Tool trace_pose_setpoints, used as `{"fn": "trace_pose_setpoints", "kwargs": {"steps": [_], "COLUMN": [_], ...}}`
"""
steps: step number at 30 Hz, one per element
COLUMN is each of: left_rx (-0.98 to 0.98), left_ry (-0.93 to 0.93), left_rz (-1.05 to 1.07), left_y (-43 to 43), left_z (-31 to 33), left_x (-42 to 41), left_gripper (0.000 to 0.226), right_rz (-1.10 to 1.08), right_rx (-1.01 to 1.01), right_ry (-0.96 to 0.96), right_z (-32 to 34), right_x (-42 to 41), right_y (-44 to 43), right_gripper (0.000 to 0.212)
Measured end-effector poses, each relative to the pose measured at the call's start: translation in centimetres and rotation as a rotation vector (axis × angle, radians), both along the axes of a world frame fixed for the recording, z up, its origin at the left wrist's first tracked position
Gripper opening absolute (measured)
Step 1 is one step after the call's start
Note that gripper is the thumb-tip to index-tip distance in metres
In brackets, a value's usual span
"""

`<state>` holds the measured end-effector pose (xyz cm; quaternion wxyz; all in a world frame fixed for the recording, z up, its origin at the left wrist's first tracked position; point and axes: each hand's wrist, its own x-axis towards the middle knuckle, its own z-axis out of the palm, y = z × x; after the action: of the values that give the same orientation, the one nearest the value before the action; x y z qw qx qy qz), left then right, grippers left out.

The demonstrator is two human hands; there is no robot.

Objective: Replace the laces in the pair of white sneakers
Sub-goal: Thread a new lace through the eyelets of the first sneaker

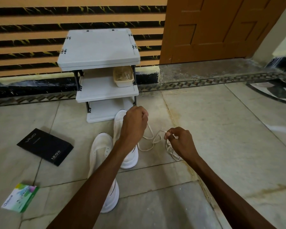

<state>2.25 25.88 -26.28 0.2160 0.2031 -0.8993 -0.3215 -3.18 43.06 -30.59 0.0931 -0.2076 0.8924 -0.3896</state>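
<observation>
White low-top sneakers (102,156) side by side on pale stone floor, toes pointing away, nearer one's eyelets bare. Off to the left, green-and-white carton (20,197), lettering unreadable. Black flat box (45,146) marked "vivo" and "120W". Right hand (180,142) pinching cream flat lace (145,150) between thumb and forefinger, left hand (134,124) fisted round its other stretch. Beyond, white plastic three-tier rack (99,47).

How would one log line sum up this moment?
left hand: grips white lace | right hand: pinches white lace | sneakers: on floor, nearer one unlaced
</observation>
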Motion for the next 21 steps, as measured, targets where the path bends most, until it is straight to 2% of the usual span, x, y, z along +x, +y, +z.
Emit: {"fn": "trace_pose_setpoints", "kwargs": {"steps": [7, 10, 17, 21], "left_rx": [0.192, 0.211, 0.058, -0.046], "left_ry": [-0.133, -0.126, -0.158, -0.239], "left_rz": [-0.238, -0.261, -0.271, -0.286], "left_y": [1.3, 1.9, 1.7, 1.9], "left_z": [-2.0, -2.9, -2.3, -2.2], "left_x": [0.4, 0.4, 0.0, -0.2], "left_gripper": [0.015, 0.012, 0.009, 0.009], "right_rz": [0.069, 0.087, 0.071, 0.057], "right_rx": [-0.122, -0.127, -0.054, -0.126], "right_ry": [-0.017, -0.029, 0.004, 0.18], "right_z": [1.0, 1.5, 1.0, 1.0], "right_x": [0.1, 0.2, 0.5, 0.6], "right_y": [-0.4, -0.7, -0.2, -0.3], "right_gripper": [0.027, 0.027, 0.019, 0.02]}}
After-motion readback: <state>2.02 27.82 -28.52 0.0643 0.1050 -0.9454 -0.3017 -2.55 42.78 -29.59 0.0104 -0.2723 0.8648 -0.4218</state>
